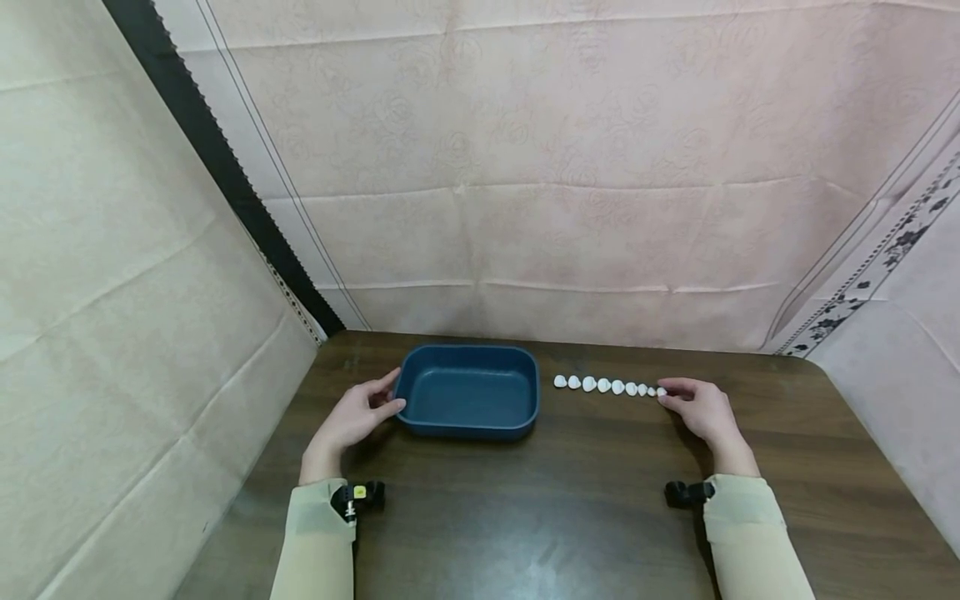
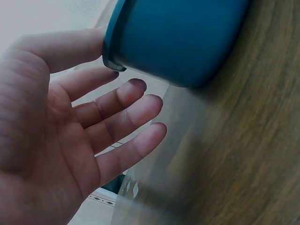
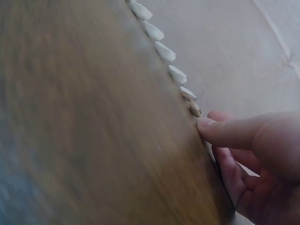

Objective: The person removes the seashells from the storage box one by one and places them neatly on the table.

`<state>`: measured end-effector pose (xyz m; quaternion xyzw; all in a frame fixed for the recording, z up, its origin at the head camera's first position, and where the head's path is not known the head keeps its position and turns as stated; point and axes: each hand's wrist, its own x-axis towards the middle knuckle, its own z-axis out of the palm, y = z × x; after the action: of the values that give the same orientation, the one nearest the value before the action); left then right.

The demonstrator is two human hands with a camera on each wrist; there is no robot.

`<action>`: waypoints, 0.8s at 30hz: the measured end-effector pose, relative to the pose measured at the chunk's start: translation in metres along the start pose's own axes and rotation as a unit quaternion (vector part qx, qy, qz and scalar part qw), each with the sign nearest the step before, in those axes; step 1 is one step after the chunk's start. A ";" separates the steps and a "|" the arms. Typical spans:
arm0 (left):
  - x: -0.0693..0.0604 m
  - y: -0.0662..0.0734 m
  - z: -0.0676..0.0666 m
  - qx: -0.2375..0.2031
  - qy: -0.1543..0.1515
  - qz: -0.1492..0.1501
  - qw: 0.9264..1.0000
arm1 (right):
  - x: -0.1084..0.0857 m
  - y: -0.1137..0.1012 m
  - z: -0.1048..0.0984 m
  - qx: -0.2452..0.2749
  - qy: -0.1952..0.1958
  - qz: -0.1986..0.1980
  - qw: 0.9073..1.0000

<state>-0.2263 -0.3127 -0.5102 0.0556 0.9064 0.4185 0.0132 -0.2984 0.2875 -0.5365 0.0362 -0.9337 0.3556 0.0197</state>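
A dark blue rectangular dish [image 1: 467,432] stands on the table. My left hand [image 1: 367,408] touches its left end, thumb and forefinger at the rim. In the left wrist view the other fingers of the left hand [image 2: 70,126] spread loosely below the dish wall [image 2: 178,42]. To the right of the dish lies a row of several white seashells [image 1: 603,385], larger at the left and smaller at the right. My right hand [image 1: 703,410] pinches the small shell at the row's right end between thumb and forefinger. In the right wrist view the right hand [image 3: 262,154] mostly hides that shell, beside a brownish shell [image 3: 195,109].
The brown wooden table [image 1: 517,500] reaches back to a pale cloth wall [image 1: 562,250]. More cloth hangs at the left [image 1: 150,292] and at the right. Black wrist mounts [image 1: 686,495] sit on both sleeves.
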 end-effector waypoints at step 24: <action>0.004 -0.002 0.001 0.002 0.001 0.000 1.000 | -0.003 -0.001 -0.006 0.021 0.002 -0.006 1.000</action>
<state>-0.2299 -0.3125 -0.5125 0.0548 0.9073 0.4167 0.0118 -0.2955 0.2903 -0.5315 0.0414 -0.9256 0.3755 0.0226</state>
